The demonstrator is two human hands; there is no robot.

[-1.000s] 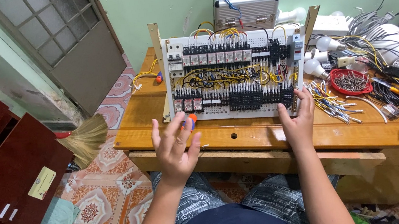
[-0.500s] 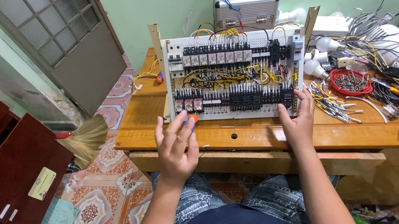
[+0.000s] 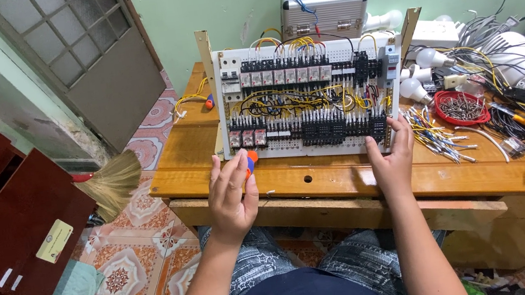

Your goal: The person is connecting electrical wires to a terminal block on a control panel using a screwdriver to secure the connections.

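Head view, left hand (image 3: 231,196) grip around orange-blue tool (image 3: 250,163) by panel's (image 3: 308,103) lower-left corner, right hand (image 3: 393,158) open at lower-right edge.

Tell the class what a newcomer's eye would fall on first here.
A white perforated wiring panel packed with black relays and yellow wires stands propped on the wooden table. The left hand holds an orange-handled tool at its lower edge; the right hand touches its lower right corner.

A white perforated wiring board (image 3: 305,97) stands tilted back on the wooden table, carrying rows of black relays and terminal blocks laced with yellow, red and black wires; an orange-and-blue screwdriver handle (image 3: 250,161) lies just in front of its lower left corner
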